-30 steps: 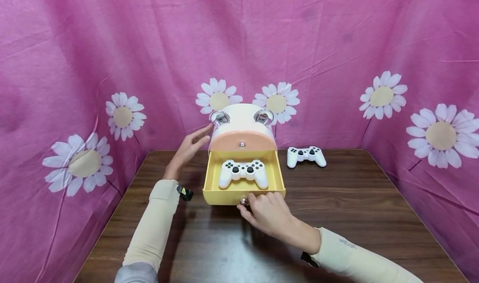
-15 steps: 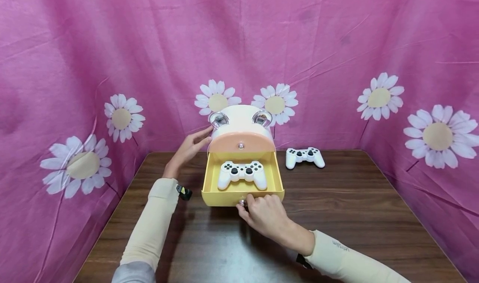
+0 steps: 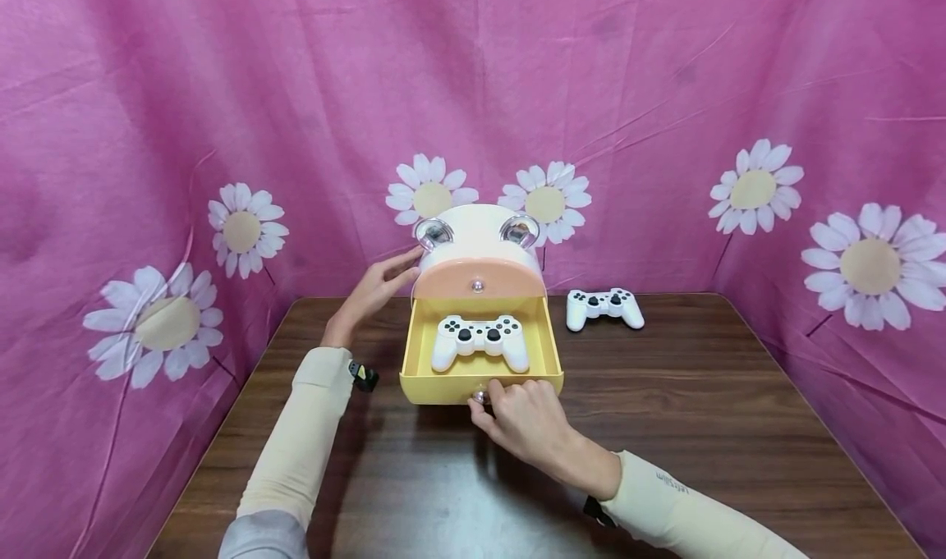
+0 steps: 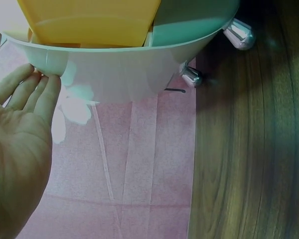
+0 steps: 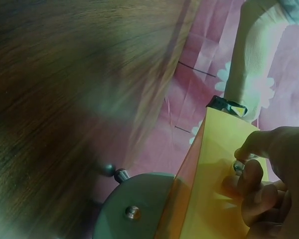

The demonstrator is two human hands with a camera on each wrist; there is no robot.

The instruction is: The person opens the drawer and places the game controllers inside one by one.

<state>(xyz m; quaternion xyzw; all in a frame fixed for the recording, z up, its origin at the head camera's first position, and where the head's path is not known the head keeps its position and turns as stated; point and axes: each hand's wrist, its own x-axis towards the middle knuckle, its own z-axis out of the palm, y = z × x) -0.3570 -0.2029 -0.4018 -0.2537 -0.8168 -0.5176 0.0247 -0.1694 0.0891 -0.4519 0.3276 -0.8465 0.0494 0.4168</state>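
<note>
A small white drawer box (image 3: pixel 480 229) with silver ears stands on the table. Its yellow drawer (image 3: pixel 550 345) is pulled out beneath a closed peach drawer (image 3: pixel 476 278). Inside the yellow one lies a white game controller (image 3: pixel 480 342), buttons up. My right hand (image 3: pixel 535 428) pinches the silver knob (image 5: pixel 237 167) on that drawer's front between thumb and curled fingers. At the box's left side, my left hand (image 3: pixel 373 292) rests its nearly straight fingertips against the white shell (image 4: pixel 109 74). The left wrist view shows its palm and fingers holding nothing.
Another white game controller (image 3: pixel 604 309) lies on the brown wooden table (image 3: pixel 687 387), right of the box. A pink curtain (image 3: pixel 473 75) with daisies surrounds the table's back and sides. In the right wrist view, a green drawer front (image 5: pixel 134 194) with a knob also shows.
</note>
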